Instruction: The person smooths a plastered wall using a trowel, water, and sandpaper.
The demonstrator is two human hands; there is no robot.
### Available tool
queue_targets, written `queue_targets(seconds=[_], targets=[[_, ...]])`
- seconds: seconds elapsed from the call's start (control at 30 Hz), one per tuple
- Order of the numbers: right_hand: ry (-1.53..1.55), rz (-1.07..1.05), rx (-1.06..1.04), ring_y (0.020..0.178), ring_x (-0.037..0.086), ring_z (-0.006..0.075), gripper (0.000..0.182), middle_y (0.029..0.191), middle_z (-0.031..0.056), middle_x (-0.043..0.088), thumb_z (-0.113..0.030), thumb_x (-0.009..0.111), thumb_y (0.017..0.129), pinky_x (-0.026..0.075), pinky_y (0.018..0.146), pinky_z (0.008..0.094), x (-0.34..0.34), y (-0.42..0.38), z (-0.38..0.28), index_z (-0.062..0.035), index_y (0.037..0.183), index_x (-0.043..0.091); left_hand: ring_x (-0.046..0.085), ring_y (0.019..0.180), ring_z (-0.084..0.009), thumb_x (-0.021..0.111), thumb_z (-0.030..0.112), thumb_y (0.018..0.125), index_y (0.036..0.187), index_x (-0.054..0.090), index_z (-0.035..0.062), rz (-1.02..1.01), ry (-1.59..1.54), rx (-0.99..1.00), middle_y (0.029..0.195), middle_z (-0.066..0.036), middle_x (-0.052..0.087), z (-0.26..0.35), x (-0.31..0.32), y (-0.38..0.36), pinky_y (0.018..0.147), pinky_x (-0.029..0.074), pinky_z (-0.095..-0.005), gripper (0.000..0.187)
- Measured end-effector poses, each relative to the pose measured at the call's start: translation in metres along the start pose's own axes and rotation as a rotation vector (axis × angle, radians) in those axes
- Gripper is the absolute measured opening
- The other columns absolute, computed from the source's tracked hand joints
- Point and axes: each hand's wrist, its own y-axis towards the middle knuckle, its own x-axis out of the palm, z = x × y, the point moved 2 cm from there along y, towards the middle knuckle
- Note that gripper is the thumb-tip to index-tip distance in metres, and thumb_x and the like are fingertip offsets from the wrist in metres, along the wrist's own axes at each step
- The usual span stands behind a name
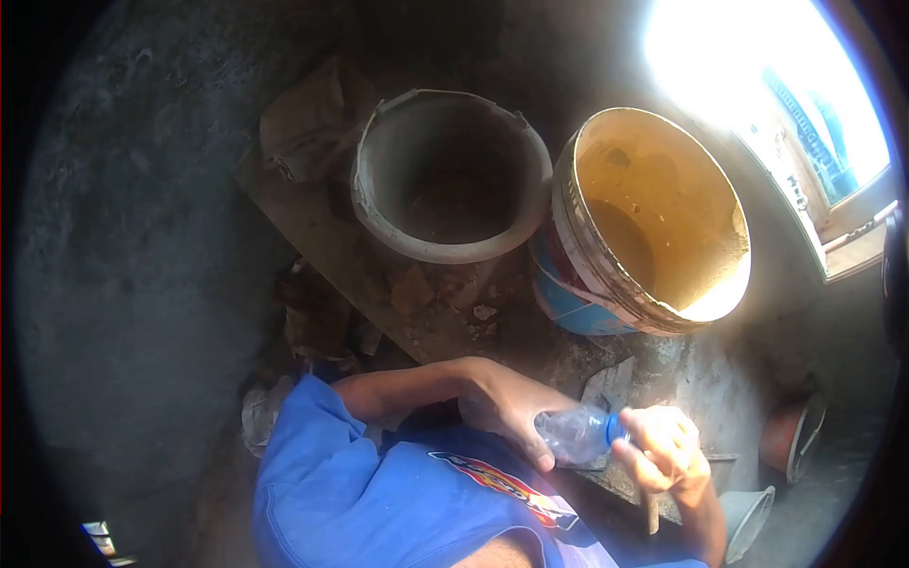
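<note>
My left hand (516, 412) is wrapped round the body of a clear plastic bottle (573, 434), which lies tilted nearly level in front of my chest. The fingers of my right hand (663, 450) are closed at its neck, on the blue cap (614, 429). Bright light washes out part of the right hand. Just below that hand a short wooden stick or handle (651, 511) shows; whether the hand touches it I cannot tell.
A grey bucket (454, 252) and a yellow-lined bucket (587, 317) stand side by side ahead. Rubble (412, 289) lies near the grey one. At the lower right are a reddish container (781, 437) and a pale one (748, 521). A bright window (805, 114) is at upper right.
</note>
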Motion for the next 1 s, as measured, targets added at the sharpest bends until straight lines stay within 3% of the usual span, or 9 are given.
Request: queue_targets(seconds=[0.1, 0.17, 0.2, 0.27, 0.53, 0.77, 0.87, 0.93, 1.0], targets=[[-0.033, 0.293, 0.256, 0.072, 0.065, 0.0245, 0.035, 0.101, 0.0202, 0.065, -0.003, 0.072, 0.064, 0.053, 0.06, 0.034, 0.024, -0.003, -0.009, -0.0053, 0.098, 0.063, 0.055, 0.105, -0.021, 0.079, 0.035, 0.075, 0.126, 0.04, 0.0015, 0.236, 0.046, 0.15, 0.108, -0.015, 0.059, 0.024, 0.006, -0.01, 0.092, 0.042, -0.0351, 0.072], [0.044, 0.295, 0.277, 0.072, 0.065, 0.0262, 0.039, 0.098, 0.0185, 0.064, -0.002, 0.071, 0.064, 0.052, 0.059, 0.0341, 0.025, 0.003, -0.01, -0.0052, 0.102, 0.064, 0.061, 0.1, -0.0305, 0.078, 0.041, 0.074, 0.123, 0.042, 0.0012, 0.489, 0.648, -0.061, 0.103, -0.02, 0.062, 0.04, 0.003, -0.019, 0.086, 0.046, -0.0385, 0.073], [0.167, 0.245, 0.348, 0.071, 0.064, 0.0268, 0.04, 0.098, 0.0176, 0.063, -0.001, 0.07, 0.064, 0.052, 0.059, 0.0349, 0.026, 0.003, -0.011, -0.0054, 0.104, 0.064, 0.063, 0.093, -0.0375, 0.076, 0.045, 0.072, 0.117, 0.045, 0.0003, 0.552, 0.706, -0.047, 0.097, -0.023, 0.063, 0.046, 0.005, -0.021, 0.08, 0.049, -0.0412, 0.071], [0.328, 0.166, 0.481, 0.073, 0.063, 0.0288, 0.045, 0.095, 0.0142, 0.06, 0.0, 0.071, 0.066, 0.053, 0.061, 0.0372, 0.025, 0.006, -0.015, -0.0077, 0.109, 0.064, 0.064, 0.091, -0.037, 0.077, 0.046, 0.072, 0.115, 0.046, 0.0002, 0.571, 0.775, -0.069, 0.096, -0.022, 0.064, 0.052, 0.005, -0.024, 0.078, 0.05, -0.041, 0.07], [0.22, 0.032, 0.51, 0.077, 0.061, 0.0297, 0.054, 0.093, 0.0122, 0.057, -0.006, 0.077, 0.068, 0.052, 0.064, 0.0379, 0.021, 0.017, -0.018, -0.0111, 0.118, 0.058, 0.06, 0.091, -0.0352, 0.079, 0.043, 0.069, 0.109, 0.049, 0.0041, 0.828, 1.25, -0.039, 0.097, -0.018, 0.059, 0.062, 0.006, -0.029, 0.079, 0.047, -0.0426, 0.064], [0.255, 0.018, 0.618, 0.08, 0.062, 0.0307, 0.048, 0.098, 0.0128, 0.058, -0.002, 0.076, 0.068, 0.052, 0.065, 0.0386, 0.023, 0.02, -0.017, -0.0087, 0.113, 0.059, 0.06, 0.087, -0.0328, 0.08, 0.039, 0.065, 0.107, 0.05, 0.0051, 0.974, 1.47, 0.034, 0.095, -0.017, 0.059, 0.057, 0.004, -0.033, 0.081, 0.044, -0.0431, 0.062], [0.276, 0.324, 0.554, 0.089, 0.063, 0.0287, 0.018, 0.099, 0.0139, 0.067, -0.012, 0.065, 0.08, 0.052, 0.074, 0.0371, 0.0, 0.02, -0.019, -0.0059, 0.097, 0.064, 0.059, 0.083, -0.0316, 0.084, 0.031, 0.061, 0.106, 0.049, 0.0063, 1.069, 1.485, 0.3, 0.093, -0.016, 0.058, 0.067, -0.004, -0.036, 0.076, 0.044, -0.0426, 0.062], [0.176, 0.804, 0.455, 0.085, 0.062, 0.0259, 0.027, 0.077, 0.0098, 0.069, -0.019, 0.055, 0.091, 0.048, 0.074, 0.036, 0.006, 0.005, -0.014, -0.004, 0.112, 0.049, 0.058, 0.08, -0.0309, 0.086, 0.026, 0.058, 0.107, 0.046, 0.0075, 1.12, 1.463, 0.475, 0.092, -0.014, 0.057, 0.065, -0.012, -0.037, 0.072, 0.045, -0.0415, 0.066], [0.159, 0.93, 0.598, 0.073, 0.06, 0.0195, 0.033, 0.095, 0.0154, 0.062, -0.027, 0.051, 0.096, 0.046, 0.074, 0.0321, 0.005, -0.01, -0.008, -0.0041, 0.119, 0.044, 0.058, 0.08, -0.0308, 0.086, 0.027, 0.058, 0.108, 0.046, 0.0077, 1.134, 1.456, 0.536, 0.092, -0.014, 0.057, 0.066, -0.015, -0.037, 0.072, 0.045, -0.0412, 0.067]])
